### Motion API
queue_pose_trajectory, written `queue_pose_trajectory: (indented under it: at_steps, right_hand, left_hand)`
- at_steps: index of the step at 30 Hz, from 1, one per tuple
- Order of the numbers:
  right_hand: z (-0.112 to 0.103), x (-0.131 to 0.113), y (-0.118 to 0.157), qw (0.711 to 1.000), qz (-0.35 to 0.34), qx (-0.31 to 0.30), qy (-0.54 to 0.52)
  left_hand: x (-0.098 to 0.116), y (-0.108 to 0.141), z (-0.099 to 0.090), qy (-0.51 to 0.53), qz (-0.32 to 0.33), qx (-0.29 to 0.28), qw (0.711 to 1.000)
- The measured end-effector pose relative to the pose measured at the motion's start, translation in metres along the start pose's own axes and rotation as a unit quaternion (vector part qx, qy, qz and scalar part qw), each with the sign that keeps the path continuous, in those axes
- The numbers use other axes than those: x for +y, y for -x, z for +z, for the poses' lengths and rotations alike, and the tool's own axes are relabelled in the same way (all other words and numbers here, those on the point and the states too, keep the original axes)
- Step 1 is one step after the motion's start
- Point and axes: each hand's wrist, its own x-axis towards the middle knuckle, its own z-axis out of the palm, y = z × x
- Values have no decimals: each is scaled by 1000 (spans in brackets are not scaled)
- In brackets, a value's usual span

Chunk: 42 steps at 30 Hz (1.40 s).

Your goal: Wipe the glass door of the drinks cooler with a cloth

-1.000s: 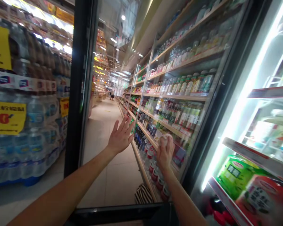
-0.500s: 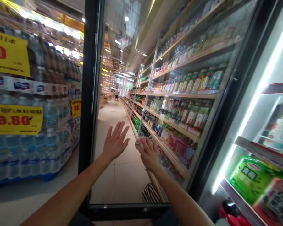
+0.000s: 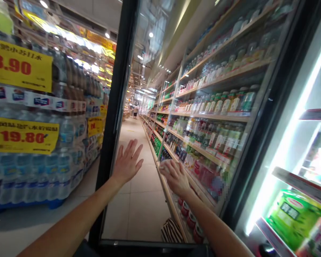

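Observation:
My left hand (image 3: 127, 161) is spread with fingers stretched out, palm towards the glass pane of a black-framed cooler door (image 3: 144, 214), close to the frame's left side. To its right, my right hand (image 3: 177, 179) is bent over a pale, crumpled cloth (image 3: 165, 165) and presses it towards the glass. Most of the cloth is hidden under the fingers. Shelves of drink bottles (image 3: 224, 101) and a long aisle show in the glass.
Stacked packs of bottled water (image 3: 40, 171) with yellow price signs (image 3: 24, 136) stand to the left. At right, lit cooler shelves hold a green package (image 3: 290, 214). Black-and-white striped fabric (image 3: 172, 230) shows low in the glass. A person (image 3: 135, 112) is far down the aisle.
My right hand has shifted right and slightly down with the cloth. My left hand is a little nearer the door's left frame. The view has turned and tilted slightly.

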Motion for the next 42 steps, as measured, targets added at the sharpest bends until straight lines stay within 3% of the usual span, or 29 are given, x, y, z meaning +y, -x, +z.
queue_pose_trajectory:
  at_steps: [3,5,9,11,17,23,25,28,30,32,34,36,38,40,42]
  right_hand:
    - [-3,21,-28,991,117,53,40]
    - [-4,25,-36,985,151,69,54]
    - [-4,10,-16,998,42,19,30]
    - [-5,15,-10,999,10,10,29]
    - [-15,65,-31,965,219,111,93]
    - [-16,52,9,993,102,18,54]
    - [-17,68,14,983,160,50,70]
    - [-23,97,10,934,310,138,111]
    - [-26,100,9,914,352,160,123]
    - [-25,91,13,931,319,136,114]
    - [-23,81,20,962,244,81,94]
    - [-23,85,26,972,210,54,89]
    - [-26,100,26,953,266,92,109]
    - [-31,117,23,914,354,150,129]
    - [-32,124,20,894,391,173,132]
  left_hand:
    - [0,1,2,7,-8,8,1000]
    - [1,2,3,9,-10,10,1000]
    - [1,3,4,5,-6,10,1000]
    - [0,4,5,6,-4,15,1000]
    - [1,4,6,4,-8,21,1000]
    - [-1,5,5,-6,8,28,1000]
    - [-2,5,6,-16,18,36,999]
    - [-3,5,8,-23,24,45,998]
    - [-3,5,9,-25,25,47,998]
    - [-3,5,9,-24,28,51,998]
    - [-3,4,9,-24,32,57,998]
    - [-3,4,9,-24,37,65,997]
    - [-4,5,10,-24,38,69,997]
    - [-4,5,11,-20,34,70,997]
    - [-4,6,12,-12,26,68,997]
